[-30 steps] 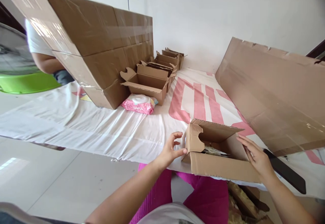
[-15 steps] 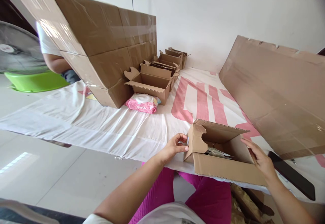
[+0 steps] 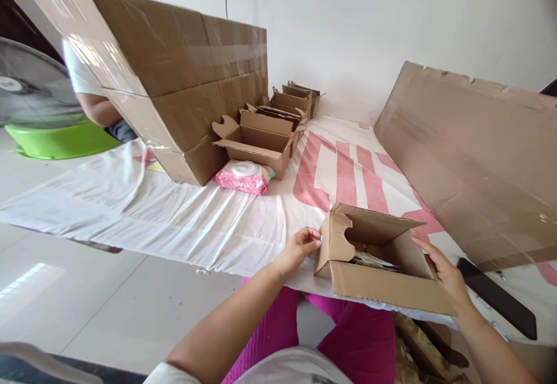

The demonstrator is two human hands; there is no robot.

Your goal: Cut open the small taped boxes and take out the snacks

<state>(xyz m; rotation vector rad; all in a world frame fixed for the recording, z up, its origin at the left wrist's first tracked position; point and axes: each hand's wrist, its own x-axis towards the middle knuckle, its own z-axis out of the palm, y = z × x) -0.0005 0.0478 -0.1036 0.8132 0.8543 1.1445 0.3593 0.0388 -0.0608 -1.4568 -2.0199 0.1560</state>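
Observation:
At the table's near edge stands an open cardboard box (image 3: 387, 288), its flaps spread. Something flat with a pale, patterned surface (image 3: 372, 260) lies inside it; its kind I cannot make out. My left hand (image 3: 300, 250) is at the box's left end, thumb and forefinger pinched together at a tiny bluish-white piece (image 3: 321, 239), perhaps a sticker. My right hand (image 3: 441, 265) rests against the outside of the right end, fingers stretched out along the cardboard.
A pink pack of wipes (image 3: 243, 178) lies beside a row of open boxes (image 3: 265, 140). Stacked, taped cartons (image 3: 174, 76) rise at left, a large cardboard panel (image 3: 474, 163) at right. A black phone (image 3: 500, 300) lies near my right arm. A person (image 3: 93, 100) sits behind the cartons.
My left thumb has drawn up toward the forefinger, at the small bluish-white piece. The box and my right hand have hardly moved.

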